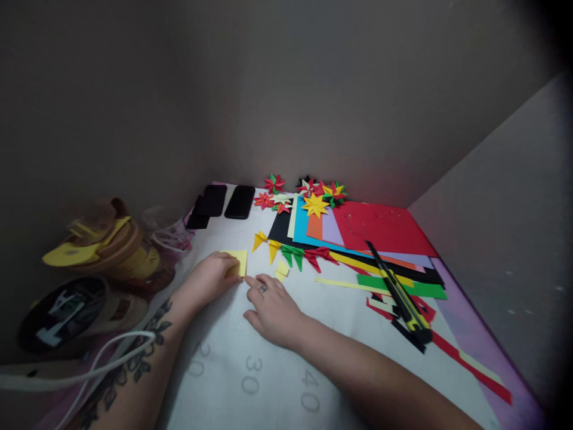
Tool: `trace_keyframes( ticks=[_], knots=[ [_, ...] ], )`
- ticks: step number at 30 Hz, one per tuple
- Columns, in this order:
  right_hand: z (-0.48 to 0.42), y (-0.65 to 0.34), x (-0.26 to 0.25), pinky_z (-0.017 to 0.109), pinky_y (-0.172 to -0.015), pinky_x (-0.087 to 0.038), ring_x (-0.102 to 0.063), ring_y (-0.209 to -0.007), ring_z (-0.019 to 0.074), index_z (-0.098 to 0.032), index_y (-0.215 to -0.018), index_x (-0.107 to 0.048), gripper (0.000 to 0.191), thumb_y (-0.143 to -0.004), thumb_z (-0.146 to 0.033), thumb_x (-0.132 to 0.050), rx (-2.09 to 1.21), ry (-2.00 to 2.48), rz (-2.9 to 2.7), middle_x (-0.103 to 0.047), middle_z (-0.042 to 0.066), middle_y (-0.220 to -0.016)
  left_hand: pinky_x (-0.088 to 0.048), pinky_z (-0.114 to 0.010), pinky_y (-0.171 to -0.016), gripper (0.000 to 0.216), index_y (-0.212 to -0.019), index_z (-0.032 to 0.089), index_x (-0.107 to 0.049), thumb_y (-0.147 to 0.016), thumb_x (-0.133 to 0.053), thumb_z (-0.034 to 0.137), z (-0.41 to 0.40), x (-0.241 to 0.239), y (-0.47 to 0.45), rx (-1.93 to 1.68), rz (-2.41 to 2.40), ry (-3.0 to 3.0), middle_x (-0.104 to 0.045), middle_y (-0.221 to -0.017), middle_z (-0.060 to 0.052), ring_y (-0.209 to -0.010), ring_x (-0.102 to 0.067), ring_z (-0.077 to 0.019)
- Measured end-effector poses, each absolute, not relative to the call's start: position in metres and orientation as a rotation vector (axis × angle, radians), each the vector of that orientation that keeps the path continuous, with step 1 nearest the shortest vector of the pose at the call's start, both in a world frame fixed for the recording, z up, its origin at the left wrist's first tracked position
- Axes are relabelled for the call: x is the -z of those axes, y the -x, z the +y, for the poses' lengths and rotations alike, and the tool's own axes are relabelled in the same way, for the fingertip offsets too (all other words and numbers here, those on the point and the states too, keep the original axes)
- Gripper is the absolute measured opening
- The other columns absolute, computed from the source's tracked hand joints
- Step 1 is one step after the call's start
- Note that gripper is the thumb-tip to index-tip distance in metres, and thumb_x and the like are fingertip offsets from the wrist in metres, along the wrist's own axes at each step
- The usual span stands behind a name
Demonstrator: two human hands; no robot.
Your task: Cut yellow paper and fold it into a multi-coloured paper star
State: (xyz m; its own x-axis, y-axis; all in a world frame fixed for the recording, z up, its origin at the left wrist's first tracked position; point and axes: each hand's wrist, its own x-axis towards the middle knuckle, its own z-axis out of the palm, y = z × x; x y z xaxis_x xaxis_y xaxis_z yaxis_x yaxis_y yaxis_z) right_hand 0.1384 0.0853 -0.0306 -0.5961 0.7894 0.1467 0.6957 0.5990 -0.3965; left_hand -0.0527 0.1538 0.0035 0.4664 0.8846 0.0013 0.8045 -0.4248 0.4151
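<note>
My left hand (210, 278) rests on the white mat (250, 364) with its fingers curled over a small pale yellow paper square (238, 261), pressing it down. My right hand (273, 310) lies just to the right, its index finger stretched out and touching the mat at the square's lower corner. A ring shows on one finger. Folded paper points in yellow (266, 243), green (293, 255) and red (320, 257) lie in a row just beyond my hands.
Stacked coloured sheets (380, 230) and paper strips cover the mat's right side, with a yellow utility knife (400, 295) on top. Finished paper stars (316, 204) and two dark phones (228, 201) sit by the back wall. Tape rolls (111, 251) and a white cable (89, 370) lie left.
</note>
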Motion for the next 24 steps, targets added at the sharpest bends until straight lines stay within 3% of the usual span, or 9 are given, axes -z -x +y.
trace_keyframes(
  ticks=[10,17,24],
  knots=[
    [0.086,-0.138,0.029,0.047,-0.098,-0.037,-0.040,-0.121,0.0308,-0.015,-0.107,-0.058,0.029,-0.086,-0.035,-0.055,-0.386,1.209,-2.541,-0.046,0.010,-0.140,-0.043,-0.033,-0.077,0.022,-0.079,0.017,-0.067,-0.080,-0.058,0.038,0.152,-0.004,0.049,-0.204,1.471,-2.490,-0.066,-0.088,-0.011,-0.088,-0.059,-0.0254],
    [0.086,-0.138,0.028,0.047,-0.099,-0.037,-0.039,-0.122,0.0307,-0.014,-0.107,-0.058,0.029,-0.086,-0.035,-0.056,-0.391,1.213,-2.546,-0.046,0.011,-0.140,-0.041,-0.030,-0.072,0.022,-0.072,0.017,-0.062,-0.085,-0.050,0.030,0.146,-0.014,0.043,-0.158,1.486,-2.527,-0.063,-0.079,-0.008,-0.080,-0.057,-0.0224],
    [0.086,-0.137,0.028,0.047,-0.099,-0.037,-0.039,-0.122,0.0311,-0.014,-0.109,-0.057,0.031,-0.087,-0.035,-0.055,-0.386,1.218,-2.548,-0.046,0.010,-0.140,-0.040,-0.031,-0.075,0.020,-0.072,0.016,-0.061,-0.083,-0.054,0.031,0.146,-0.012,0.041,-0.130,1.504,-2.523,-0.063,-0.085,-0.009,-0.084,-0.057,-0.0229]
  ],
)
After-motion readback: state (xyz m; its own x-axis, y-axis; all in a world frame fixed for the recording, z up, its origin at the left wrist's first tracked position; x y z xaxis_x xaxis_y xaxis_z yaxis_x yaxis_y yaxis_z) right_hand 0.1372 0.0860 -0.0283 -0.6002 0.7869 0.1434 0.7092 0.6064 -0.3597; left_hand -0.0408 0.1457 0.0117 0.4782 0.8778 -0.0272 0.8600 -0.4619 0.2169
